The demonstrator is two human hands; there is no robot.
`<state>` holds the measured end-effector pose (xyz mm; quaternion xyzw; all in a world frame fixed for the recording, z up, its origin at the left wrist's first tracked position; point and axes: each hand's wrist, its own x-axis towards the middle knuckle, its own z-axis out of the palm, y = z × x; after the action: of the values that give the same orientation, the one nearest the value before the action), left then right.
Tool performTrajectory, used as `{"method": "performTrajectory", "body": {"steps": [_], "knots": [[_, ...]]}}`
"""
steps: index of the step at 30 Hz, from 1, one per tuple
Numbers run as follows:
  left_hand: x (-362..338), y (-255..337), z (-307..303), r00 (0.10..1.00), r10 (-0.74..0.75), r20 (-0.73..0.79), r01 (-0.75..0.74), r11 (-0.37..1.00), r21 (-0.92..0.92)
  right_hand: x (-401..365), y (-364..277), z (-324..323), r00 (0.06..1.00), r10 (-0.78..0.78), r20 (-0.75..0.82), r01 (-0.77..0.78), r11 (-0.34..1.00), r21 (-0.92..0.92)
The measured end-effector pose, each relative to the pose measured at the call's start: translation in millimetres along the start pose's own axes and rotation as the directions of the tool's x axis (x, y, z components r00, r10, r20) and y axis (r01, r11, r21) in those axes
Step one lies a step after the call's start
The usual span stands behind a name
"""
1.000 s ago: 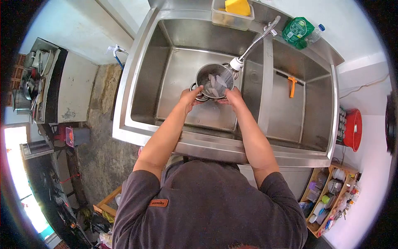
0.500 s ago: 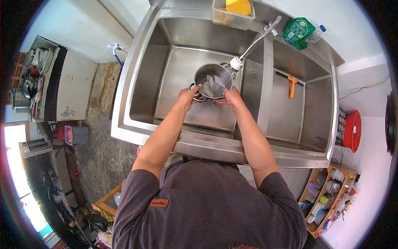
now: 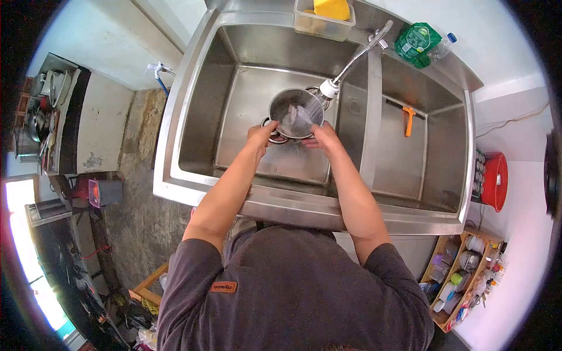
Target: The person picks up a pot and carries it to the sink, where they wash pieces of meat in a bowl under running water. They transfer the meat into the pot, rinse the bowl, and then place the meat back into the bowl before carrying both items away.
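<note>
- Head view: a steel pot [image 3: 295, 112] is held above the floor of the left basin of a double sink [image 3: 293, 207], under the faucet [image 3: 353, 58] head.
- Left hand [image 3: 261, 136] is closed on the pot's near-left side by a handle; right hand [image 3: 321, 136] is clasped on its near-right rim.
- Pale pieces lie inside the pot, too blurred to name.
- An orange tool [image 3: 409, 120] lies in the right basin.
- On the back ledge stand a clear tub [image 3: 319, 24] with a yellow sponge [image 3: 331, 8], a green bag [image 3: 417, 40] and a bottle [image 3: 440, 48].
- Right of the sink is a red bucket [image 3: 497, 181]; below it, a wooden shelf [image 3: 462, 281] crowded with small bottles.
- Left of the sink is bare concrete floor [image 3: 137, 193], then a rack [image 3: 38, 117] of dishes.
</note>
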<state>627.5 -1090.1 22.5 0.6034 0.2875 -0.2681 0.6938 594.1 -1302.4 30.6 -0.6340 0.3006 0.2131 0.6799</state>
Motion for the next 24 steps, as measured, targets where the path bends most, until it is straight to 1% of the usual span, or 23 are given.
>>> {"method": "performTrajectory", "body": {"steps": [2, 4, 5, 6, 7, 8, 10, 11, 12, 13, 14, 16, 18, 19, 20, 22, 23, 24], "knots": [[-10.1, 6.9, 3.0, 1.0, -0.006, 0.006, 0.006, 1.0, -0.026, -1.7, -2.9, -2.7, 1.0, 0.023, 0.0, -0.023, 1.0, -0.006], [-11.0, 7.2, 3.1, 1.0, -0.011, 0.014, 0.012, 0.999, -0.052, -15.6, -16.4, -3.8, 0.998, -0.021, -0.064, 0.009, 0.983, -0.182], [-11.3, 7.2, 3.0, 0.999, 0.0, 0.034, 0.002, 0.997, -0.081, -4.5, -8.3, -8.3, 0.998, -0.022, -0.063, 0.01, 0.983, -0.185], [-10.7, 6.2, 2.3, 0.998, 0.012, 0.054, -0.006, 0.994, -0.109, 14.9, 8.0, -16.3, 0.96, -0.184, -0.212, 0.093, 0.922, -0.376], [-9.8, 6.1, 2.2, 0.999, 0.012, 0.053, -0.006, 0.994, -0.111, 26.5, 16.9, -24.2, 0.876, -0.363, -0.319, 0.134, 0.817, -0.561], [-8.6, 6.0, 2.4, 0.999, -0.003, 0.049, 0.009, 0.993, -0.121, 27.2, 16.0, -30.3, 0.876, -0.364, -0.317, 0.135, 0.815, -0.563], [-1.4, 1.5, 0.7, 0.999, -0.019, 0.041, 0.025, 0.991, -0.134, 22.0, 8.2, -36.7, 0.722, -0.609, -0.327, 0.252, 0.673, -0.695], [1.9, -1.7, 0.0, 0.999, -0.014, 0.038, 0.018, 0.993, -0.113, 19.4, 4.5, -40.5, 0.725, -0.608, -0.325, 0.252, 0.673, -0.696], [6.2, -3.4, -1.0, 0.999, -0.006, 0.035, 0.01, 0.996, -0.094, 6.7, -12.4, -40.8, 0.713, -0.611, -0.344, 0.382, 0.75, -0.54], [8.3, -3.9, -1.7, 0.999, -0.008, 0.033, 0.011, 0.996, -0.094, -7.7, -30.4, -41.1, 0.704, -0.608, -0.366, 0.495, 0.791, -0.361], [10.0, -4.7, -1.6, 0.999, -0.004, 0.034, 0.007, 0.996, -0.084, -22.1, -51.8, -42.0, 0.706, -0.606, -0.367, 0.493, 0.792, -0.36], [10.6, -5.6, -0.7, 0.999, -0.001, 0.036, 0.004, 0.997, -0.075, -37.8, -92.7, -44.4, 0.677, -0.612, -0.409, 0.635, 0.766, -0.096], [4.0, -2.0, 0.8, 0.998, 0.021, 0.061, -0.015, 0.995, -0.099, -13.0, -117.7, -75.1, 0.597, -0.685, -0.418, 0.669, 0.713, -0.212], [-1.4, 3.7, 2.1, 0.998, 0.021, 0.059, -0.015, 0.995, -0.102, 2.3, -132.1, -93.7, 0.506, -0.761, -0.405, 0.588, 0.648, -0.484], [-8.1, 10.9, 4.0, 0.998, -0.002, 0.06, 0.008, 0.995, -0.097, 17.9, -146.2, -111.5, 0.421, -0.834, -0.357, 0.452, 0.534, -0.715], [-11.4, 11.8, 6.3, 0.998, -0.027, 0.057, 0.033, 0.995, -0.096, 48.6, -164.8, -137.0, 0.291, -0.904, -0.312, 0.274, 0.391, -0.878], [-11.2, 10.2, 6.7, 0.999, 0.017, 0.04, -0.012, 0.993, -0.115, 58.4, -174.0, -145.8, 0.294, -0.905, -0.308, 0.279, 0.389, -0.878], [-10.2, 9.3, 6.3, 0.998, 0.061, 0.02, -0.058, 0.989, -0.133, 66.4, -183.9, -152.8, 0.233, -0.938, -0.256, 0.213, 0.306, -0.928]]}}
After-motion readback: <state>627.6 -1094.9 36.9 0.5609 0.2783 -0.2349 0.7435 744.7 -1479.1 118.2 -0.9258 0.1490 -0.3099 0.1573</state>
